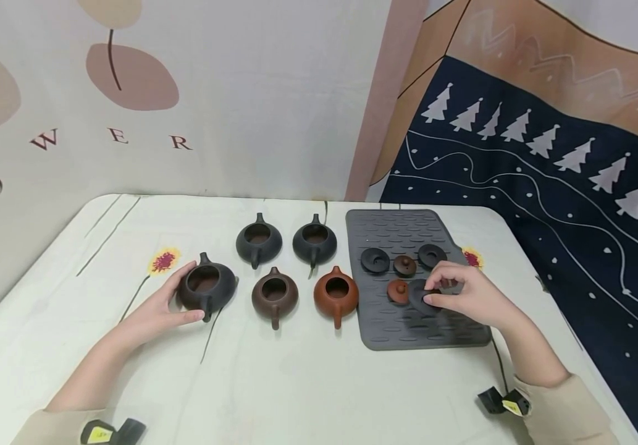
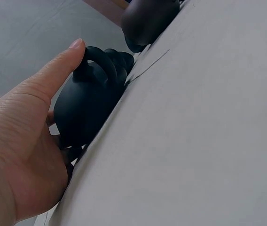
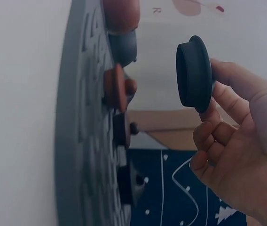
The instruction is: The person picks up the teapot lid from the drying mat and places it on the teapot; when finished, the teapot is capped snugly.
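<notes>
At the left of the table a black, lidless teapot (image 1: 220, 295) stands in the grip of my left hand (image 1: 154, 314). The thumb (image 2: 60, 70) lies at the pot's handle and the other fingers go round its far side, partly hidden. Over the grey mat, my right hand (image 1: 471, 295) pinches a black teapot lid (image 3: 193, 75) by its top, between thumb and fingers. The lid is clear of the mat, its hollow underside turned away from the palm. Just left of it in the head view lies a reddish-orange lid (image 1: 397, 292).
Two more black teapots (image 1: 259, 247) stand in a back row. In front of them are a brown teapot (image 1: 274, 301) and a reddish-orange one (image 1: 336, 302), all lidless. On the grey mat (image 1: 407, 334) lie two black lids (image 1: 375, 261) and a brown lid (image 1: 404, 266).
</notes>
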`<state>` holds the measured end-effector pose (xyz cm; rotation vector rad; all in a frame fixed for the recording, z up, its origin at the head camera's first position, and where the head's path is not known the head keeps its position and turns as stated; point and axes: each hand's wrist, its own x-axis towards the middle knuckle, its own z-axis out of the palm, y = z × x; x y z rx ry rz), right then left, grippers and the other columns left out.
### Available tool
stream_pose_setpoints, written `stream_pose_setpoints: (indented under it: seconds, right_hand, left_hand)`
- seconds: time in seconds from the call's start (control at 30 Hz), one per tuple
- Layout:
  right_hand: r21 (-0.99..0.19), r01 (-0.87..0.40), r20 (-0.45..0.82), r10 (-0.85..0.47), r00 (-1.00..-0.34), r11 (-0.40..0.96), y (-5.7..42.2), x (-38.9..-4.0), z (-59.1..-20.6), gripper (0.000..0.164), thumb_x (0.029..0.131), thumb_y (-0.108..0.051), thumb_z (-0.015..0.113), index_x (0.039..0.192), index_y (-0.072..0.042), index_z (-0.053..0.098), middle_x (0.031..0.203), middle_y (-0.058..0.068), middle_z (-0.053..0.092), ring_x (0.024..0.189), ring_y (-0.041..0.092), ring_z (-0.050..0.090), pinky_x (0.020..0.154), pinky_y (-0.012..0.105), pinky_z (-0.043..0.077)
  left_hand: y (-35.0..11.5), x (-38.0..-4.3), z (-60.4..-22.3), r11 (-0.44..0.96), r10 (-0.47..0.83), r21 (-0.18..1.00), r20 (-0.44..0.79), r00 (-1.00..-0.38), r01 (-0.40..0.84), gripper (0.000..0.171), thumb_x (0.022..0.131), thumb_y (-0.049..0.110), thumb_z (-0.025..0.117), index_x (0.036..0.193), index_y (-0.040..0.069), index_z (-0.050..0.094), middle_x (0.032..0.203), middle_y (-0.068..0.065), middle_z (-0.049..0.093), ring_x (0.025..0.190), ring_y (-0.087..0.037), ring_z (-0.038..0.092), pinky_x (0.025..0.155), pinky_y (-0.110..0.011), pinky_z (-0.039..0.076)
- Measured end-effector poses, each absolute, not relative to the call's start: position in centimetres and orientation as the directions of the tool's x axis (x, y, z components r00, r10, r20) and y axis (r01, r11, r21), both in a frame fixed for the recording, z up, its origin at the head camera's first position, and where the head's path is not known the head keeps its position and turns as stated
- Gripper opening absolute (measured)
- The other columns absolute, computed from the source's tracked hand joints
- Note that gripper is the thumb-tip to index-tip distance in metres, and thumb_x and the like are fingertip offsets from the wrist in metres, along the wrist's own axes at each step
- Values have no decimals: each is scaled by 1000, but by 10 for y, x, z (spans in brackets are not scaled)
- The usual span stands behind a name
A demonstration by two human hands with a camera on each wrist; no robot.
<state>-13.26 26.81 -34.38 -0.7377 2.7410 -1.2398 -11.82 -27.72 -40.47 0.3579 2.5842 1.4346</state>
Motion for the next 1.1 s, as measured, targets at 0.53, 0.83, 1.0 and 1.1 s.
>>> stream_pose_setpoints:
  seconds: [0.53,0.83,1.0,1.1]
  right_hand:
    - [-731,-420,144,-481,-865,537,226,-146,-324,11,80,-13,79,86,-17,70,89,-4,62,85,18,54,77,37,47]
    - [-766,-423,132,-526,-840,484,197,-154,-316,10,81,-14,78,86,-17,70,86,-2,61,83,28,51,73,44,44]
    - [-767,-465,165,-566,-808,441,181,-156,-313,10,81,-14,78,86,-17,70,87,-3,62,81,23,53,73,44,45]
    - [-772,-487,187,-587,-788,409,171,-158,-312,10,81,-13,78,86,-17,70,87,-3,61,80,27,52,70,41,44]
  left_hand:
    - [-280,-121,-406,523,283,844,-39,-958,120,101,81,15,77,155,14,9,154,-26,12,141,-43,3,103,-69,8]
    - [-280,-120,-407,520,286,845,-37,-957,123,101,81,15,77,155,14,9,154,-27,11,141,-44,2,103,-69,7]
    - [-280,-120,-407,517,288,848,-39,-957,121,100,81,15,77,155,14,9,155,-27,11,141,-43,2,103,-69,7]
    - [-279,-119,-406,519,287,846,-40,-957,120,100,81,15,77,155,14,10,155,-26,12,141,-43,2,103,-69,7]
